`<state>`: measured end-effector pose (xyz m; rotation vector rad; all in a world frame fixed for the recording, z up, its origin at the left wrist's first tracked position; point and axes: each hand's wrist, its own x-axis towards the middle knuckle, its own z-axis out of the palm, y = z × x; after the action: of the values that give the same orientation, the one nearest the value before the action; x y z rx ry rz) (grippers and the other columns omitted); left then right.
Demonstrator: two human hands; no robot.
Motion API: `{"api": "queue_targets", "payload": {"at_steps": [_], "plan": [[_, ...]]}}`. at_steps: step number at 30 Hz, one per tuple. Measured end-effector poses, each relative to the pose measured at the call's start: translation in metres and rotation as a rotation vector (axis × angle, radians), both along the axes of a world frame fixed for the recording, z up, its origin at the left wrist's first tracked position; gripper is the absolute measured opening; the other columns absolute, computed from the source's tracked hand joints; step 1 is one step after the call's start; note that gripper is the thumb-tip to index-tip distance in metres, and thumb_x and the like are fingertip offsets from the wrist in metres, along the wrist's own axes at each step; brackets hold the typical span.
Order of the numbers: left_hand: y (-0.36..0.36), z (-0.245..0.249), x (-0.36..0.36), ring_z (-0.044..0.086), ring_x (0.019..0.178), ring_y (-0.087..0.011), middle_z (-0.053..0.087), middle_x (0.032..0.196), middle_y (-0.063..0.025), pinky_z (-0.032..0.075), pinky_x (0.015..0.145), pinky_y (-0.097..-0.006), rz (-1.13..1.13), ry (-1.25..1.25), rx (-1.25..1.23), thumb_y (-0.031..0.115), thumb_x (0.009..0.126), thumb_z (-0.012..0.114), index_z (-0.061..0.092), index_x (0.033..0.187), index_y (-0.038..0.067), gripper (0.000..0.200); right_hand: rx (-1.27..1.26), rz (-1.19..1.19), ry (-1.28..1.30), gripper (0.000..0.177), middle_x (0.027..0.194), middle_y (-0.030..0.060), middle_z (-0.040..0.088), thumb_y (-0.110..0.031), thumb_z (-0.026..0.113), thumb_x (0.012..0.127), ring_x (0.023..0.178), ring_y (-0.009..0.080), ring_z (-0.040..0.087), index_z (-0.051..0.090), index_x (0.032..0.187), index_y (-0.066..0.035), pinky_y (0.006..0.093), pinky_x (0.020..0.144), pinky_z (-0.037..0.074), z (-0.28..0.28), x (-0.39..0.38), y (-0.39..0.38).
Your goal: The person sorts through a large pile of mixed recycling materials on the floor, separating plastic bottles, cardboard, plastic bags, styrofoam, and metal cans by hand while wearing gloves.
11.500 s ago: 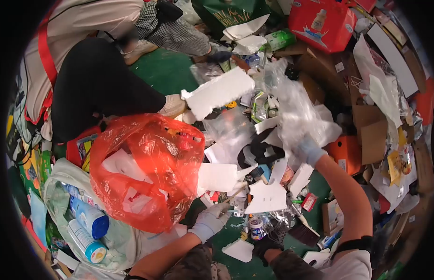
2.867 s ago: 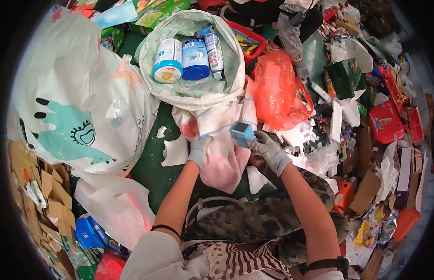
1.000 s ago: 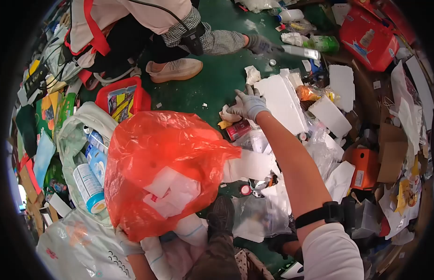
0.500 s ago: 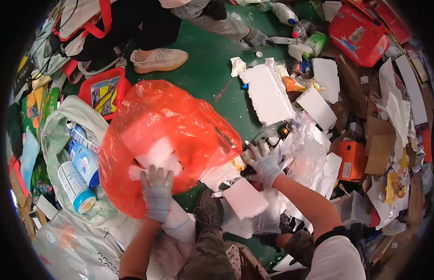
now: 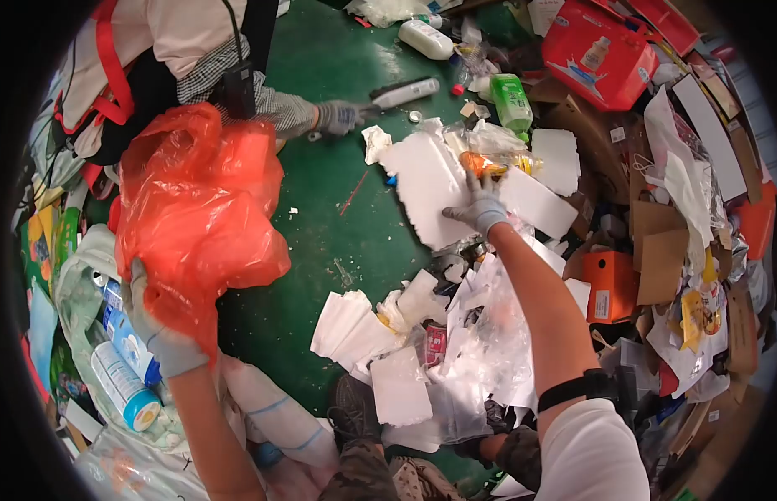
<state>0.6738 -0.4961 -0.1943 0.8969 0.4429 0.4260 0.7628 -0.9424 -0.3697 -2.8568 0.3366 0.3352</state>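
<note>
left hand [image 5: 159, 334]: gloved, fist closed on red bag [image 5: 196, 200], held up at left of frame
right hand [image 5: 480, 207]: gloved, fingers spread, flat on foam sheet [image 5: 418, 188], upper centre, lying on green floor [image 5: 322, 209]
co-worker's hand [image 5: 338, 117]: grips brush [image 5: 405, 90], top centre

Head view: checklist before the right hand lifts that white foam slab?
1. Left hand gripping red bag: ok.
2. Right hand on foam slab: ok; closed grip: cannot tell.
3. Bag mouth open: cannot tell, plastic is bunched.
4. Slab top clear: not ok, clear wrapper overlaps its edge.
5. Co-worker's hand apart from slab: ok.
</note>
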Motion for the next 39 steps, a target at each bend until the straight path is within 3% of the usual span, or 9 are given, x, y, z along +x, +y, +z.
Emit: {"api": "queue_targets", "payload": {"at_steps": [9, 11, 16, 19, 22, 27, 31, 33, 39], "plan": [[-0.041, -0.042, 0.023, 0.048, 0.117, -0.0202, 0.043, 0.134, -0.0126, 0.041, 0.098, -0.0310, -0.104, 0.242, 0.803, 0.018, 0.079, 0.072, 0.037, 0.137, 0.001, 0.070, 0.130, 0.583, 0.347, 0.100, 0.147, 0.0180, 0.031, -0.062, 0.071, 0.066, 0.131, 0.0389, 0.037, 0.029, 0.145, -0.017, 0.0473, 0.105, 0.034, 0.017, -0.087, 0.002], [-0.064, -0.011, -0.012, 0.039, 0.128, -0.0256, 0.040, 0.138, -0.0158, 0.030, 0.107, -0.0378, -0.062, 0.237, 1.291, 0.021, 0.079, 0.073, 0.035, 0.140, 0.002, 0.075, 0.932, 0.306, 0.454, 0.097, 0.130, 0.0187, 0.051, -0.042, 0.080, 0.067, 0.119, 0.0364, 0.050, 0.030, 0.144, -0.012, 0.0372, 0.102, 0.039, -0.010, -0.081, -0.038], [-0.105, -0.004, -0.092, 0.034, 0.131, -0.0370, 0.038, 0.139, -0.0185, 0.029, 0.108, -0.0470, 0.109, -0.073, 1.729, 0.029, 0.079, 0.072, 0.046, 0.130, 0.005, 0.062, 0.337, 0.391, 0.497, 0.085, 0.126, 0.0165, 0.055, -0.030, 0.079, 0.067, 0.114, 0.0328, 0.053, 0.038, 0.139, -0.012, 0.0377, 0.096, 0.043, -0.017, -0.084, -0.057], [-0.137, -0.012, -0.103, 0.038, 0.125, -0.0415, 0.040, 0.136, -0.0214, 0.034, 0.102, -0.0496, -0.268, -0.159, 1.901, 0.031, 0.080, 0.070, 0.056, 0.116, 0.011, 0.043, -0.046, 0.351, 0.355, 0.075, 0.131, 0.0120, 0.048, -0.032, 0.075, 0.066, 0.118, 0.0292, 0.050, 0.045, 0.132, -0.013, 0.0379, 0.095, 0.044, 0.000, -0.119, -0.010], [-0.144, -0.001, -0.087, 0.040, 0.123, -0.0420, 0.042, 0.133, -0.0217, 0.037, 0.098, -0.0486, -0.495, 0.086, 2.106, 0.029, 0.079, 0.071, 0.059, 0.108, 0.013, 0.035, 0.439, 0.194, -0.023, 0.078, 0.128, 0.0140, 0.047, -0.014, 0.078, 0.060, 0.117, 0.0315, 0.050, 0.045, 0.132, -0.012, 0.0390, 0.097, 0.043, -0.017, -0.148, -0.033], [-0.152, -0.007, -0.086, 0.051, 0.111, -0.0317, 0.050, 0.124, -0.0170, 0.045, 0.091, -0.0393, -0.525, -0.261, 1.398, 0.014, 0.073, 0.077, 0.055, 0.115, 0.007, 0.048, 1.223, -0.268, -0.141, 0.081, 0.120, 0.0045, 0.052, -0.010, 0.080, 0.065, 0.108, 0.0192, 0.052, 0.040, 0.136, -0.009, 0.0325, 0.092, 0.046, 0.068, -0.164, -0.023], [-0.222, -0.047, -0.081, 0.055, 0.105, -0.0231, 0.054, 0.119, -0.0130, 0.047, 0.089, -0.0341, -0.946, 0.311, 0.125, 0.020, 0.073, 0.076, 0.039, 0.131, 0.002, 0.071, 1.146, 0.400, 0.110, 0.080, 0.125, 0.0122, 0.050, -0.018, 0.080, 0.071, 0.113, 0.0229, 0.051, 0.038, 0.138, -0.008, 0.0341, 0.096, 0.044, 0.116, -0.158, 0.027], [-0.223, -0.057, -0.077, 0.058, 0.100, -0.0194, 0.057, 0.113, -0.0098, 0.048, 0.087, -0.0323, -0.841, 0.386, 0.002, 0.012, 0.074, 0.072, 0.042, 0.128, 0.004, 0.062, 1.036, 0.585, 0.026, 0.078, 0.131, 0.0153, 0.046, -0.022, 0.078, 0.073, 0.120, 0.0282, 0.046, 0.038, 0.138, -0.007, 0.0375, 0.102, 0.038, 0.106, -0.149, 0.031], [-0.202, -0.085, -0.099, 0.058, 0.095, -0.0157, 0.058, 0.108, -0.0060, 0.050, 0.085, -0.0309, -0.611, 0.306, 0.192, 0.001, 0.074, 0.071, 0.048, 0.121, 0.006, 0.053, 0.259, -0.915, -0.543, 0.086, 0.128, 0.0216, 0.048, -0.019, 0.078, 0.062, 0.124, 0.0343, 0.042, 0.035, 0.134, -0.001, 0.0364, 0.105, 0.035, -0.002, -0.069, -0.067]]}}
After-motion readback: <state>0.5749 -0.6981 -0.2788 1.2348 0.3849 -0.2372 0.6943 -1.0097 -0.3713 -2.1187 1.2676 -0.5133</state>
